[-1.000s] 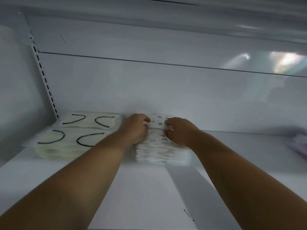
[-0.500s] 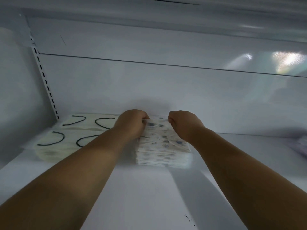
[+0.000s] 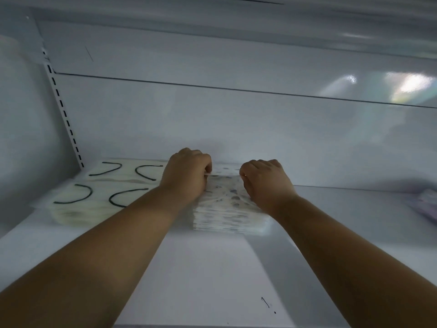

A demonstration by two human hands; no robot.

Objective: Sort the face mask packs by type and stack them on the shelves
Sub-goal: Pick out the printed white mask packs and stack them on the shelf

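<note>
Hands have been drawn apart to the top pack's far corners, left hand (image 3: 185,175) and right hand (image 3: 264,183) each pinching the spotted pack stack (image 3: 227,209) on the shelf (image 3: 212,268), which is judged nearly squared beside the black-looped stack (image 3: 104,192).

Your body in view: left hand (image 3: 186,172) and right hand (image 3: 264,181), both bare, no gloves, rings or watch to be seen; your two forearms bare to the frame edge, no sleeve showing
</note>
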